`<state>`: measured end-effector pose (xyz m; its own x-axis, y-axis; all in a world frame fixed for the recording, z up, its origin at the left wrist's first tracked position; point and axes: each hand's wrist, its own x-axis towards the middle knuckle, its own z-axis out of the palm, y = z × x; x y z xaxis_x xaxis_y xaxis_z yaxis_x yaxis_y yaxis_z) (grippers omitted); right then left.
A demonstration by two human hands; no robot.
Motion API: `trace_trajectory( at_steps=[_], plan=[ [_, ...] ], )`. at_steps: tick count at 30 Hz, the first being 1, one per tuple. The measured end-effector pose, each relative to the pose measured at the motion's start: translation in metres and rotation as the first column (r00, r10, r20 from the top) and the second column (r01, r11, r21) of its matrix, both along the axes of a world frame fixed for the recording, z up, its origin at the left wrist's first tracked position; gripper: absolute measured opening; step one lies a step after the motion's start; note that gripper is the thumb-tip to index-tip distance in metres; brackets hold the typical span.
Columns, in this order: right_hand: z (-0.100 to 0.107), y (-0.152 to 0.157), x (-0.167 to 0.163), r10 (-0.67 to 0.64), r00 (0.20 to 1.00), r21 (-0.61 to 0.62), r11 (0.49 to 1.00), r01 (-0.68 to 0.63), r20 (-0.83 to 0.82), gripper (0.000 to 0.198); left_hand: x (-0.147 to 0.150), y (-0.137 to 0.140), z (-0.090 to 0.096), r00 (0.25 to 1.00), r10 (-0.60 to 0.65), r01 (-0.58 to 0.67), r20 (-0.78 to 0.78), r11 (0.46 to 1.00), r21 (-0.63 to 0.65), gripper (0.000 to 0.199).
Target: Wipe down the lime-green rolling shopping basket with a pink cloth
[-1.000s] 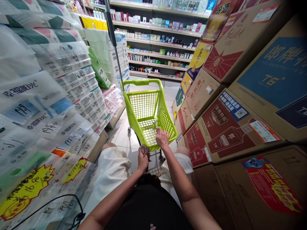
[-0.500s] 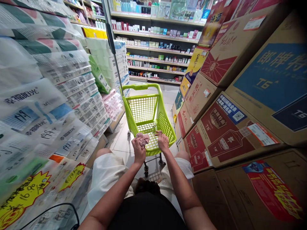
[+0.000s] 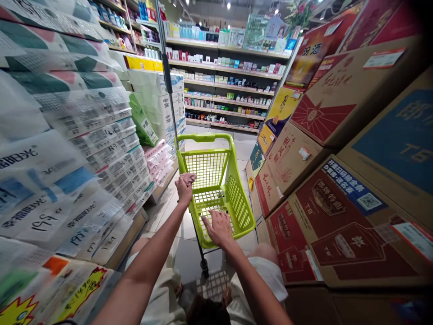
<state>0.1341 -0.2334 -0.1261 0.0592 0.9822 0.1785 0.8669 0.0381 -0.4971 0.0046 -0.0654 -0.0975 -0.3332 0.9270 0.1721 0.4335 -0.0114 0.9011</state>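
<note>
In front of my knees stands a lime-green plastic shopping cart point(image 3: 204, 141) with lattice walls, and a tall grey pole point(image 3: 166, 67) rises from its far left corner. My left hand point(image 3: 184, 189) is closed on a crumpled pinkish cloth point(image 3: 190, 178), held at the cart's left rim. Fingers spread and nothing in them, my right hand point(image 3: 219, 228) is over the near end of the basket. Whether it touches the rim I cannot tell. The basket's lattice floor shows between the two hands.
Wrapped tissue packs point(image 3: 111, 135) are stacked high along the left. Printed cardboard cartons point(image 3: 341, 221) form a wall close on the right. Shelves point(image 3: 223, 85) of small boxed goods cross the far end. Pale floor tiles point(image 3: 162, 221) run between.
My left hand has moved left and forward with the cloth, from the near end to the cart's left rim. My right hand has shifted nearer to me and its fingers have spread.
</note>
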Motion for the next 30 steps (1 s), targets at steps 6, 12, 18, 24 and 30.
trace_trajectory(
  at_steps=[6, 12, 18, 24, 30],
  plan=[
    [-0.03, 0.015, -0.044, 0.092, 0.987, 0.036, 0.995, -0.088, -0.129, 0.061, -0.001, -0.046, -0.051, 0.989, -0.118, 0.124, -0.086, 0.99, 0.073, 0.034],
    [-0.06, -0.005, -0.055, 0.108, 0.975, 0.038, 0.994, -0.103, -0.192, 0.078, -0.015, 0.008, -0.011, 0.993, -0.073, 0.079, -0.098, 0.995, 0.058, 0.029],
    [-0.013, 0.014, -0.034, 0.217, 0.964, -0.036, 0.974, -0.225, -0.153, 0.045, -0.026, 0.085, 0.043, 0.993, -0.001, 0.006, -0.119, 0.999, 0.041, 0.037],
    [0.045, 0.106, 0.01, 0.252, 0.966, -0.115, 0.96, -0.256, -0.052, 0.042, -0.03, 0.078, 0.034, 0.939, -0.053, 0.13, -0.34, 0.97, 0.207, 0.036],
    [0.066, 0.199, 0.051, 0.051, 0.992, 0.008, 0.999, -0.052, 0.115, 0.054, -0.044, 0.063, 0.009, 0.903, -0.041, 0.177, -0.428, 0.943, 0.283, 0.026]
  ],
)
